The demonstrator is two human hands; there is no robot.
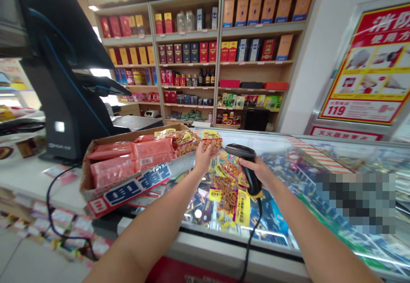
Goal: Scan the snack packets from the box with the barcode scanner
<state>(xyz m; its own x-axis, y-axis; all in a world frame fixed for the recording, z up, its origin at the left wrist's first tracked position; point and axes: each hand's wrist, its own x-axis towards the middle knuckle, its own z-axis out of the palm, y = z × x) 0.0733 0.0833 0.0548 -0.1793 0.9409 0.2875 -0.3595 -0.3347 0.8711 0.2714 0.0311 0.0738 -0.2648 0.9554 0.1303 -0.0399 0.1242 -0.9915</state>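
My left hand (203, 157) grips a yellow-and-clear snack packet (212, 140) beside the right end of an open cardboard box (128, 184). Wrapped round the handle of a black barcode scanner (251, 172) is my right hand (256, 171), and the scanner's head points left toward the packet. Several similar snack packets (226, 195) lie on the glass counter below the scanner. Inside the box are red-pink packets (153, 152) on the left and more yellow snack packets (184, 141) at the right end. The fingertips of my left hand are partly hidden by the packet.
A black checkout terminal (67, 82) stands on the counter at the left. The scanner's cable (253, 236) hangs over the front edge. Under the glass top (275, 146) lie many packaged goods. Shelves (188, 35) of boxes and bottles line the back wall, and a red poster (368, 65) hangs at right.
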